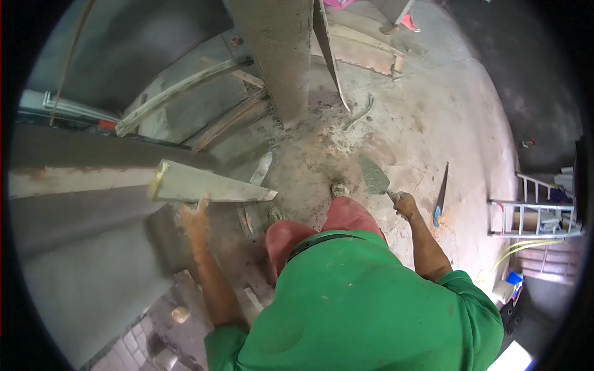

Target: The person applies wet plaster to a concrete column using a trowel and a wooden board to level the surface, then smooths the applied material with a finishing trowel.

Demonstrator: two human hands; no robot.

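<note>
In my right hand is the handle of a pointing trowel. Its leaf-shaped blade is coated with grey wet-looking mortar and points away from me over the floor. On the left, my left hand grips the near edge of a long pale grey board, fingers partly hidden. The board lies crosswise beside a mortar-smeared ledge, its yellowish end on the left and its narrow end near my feet. Whether it touches the ledge I cannot tell.
A clear plastic bottle lies past the board. A handsaw with a blue handle rests on the right floor. Upright boards stand ahead, with wooden planks leaning at the left. A metal ladder is far right.
</note>
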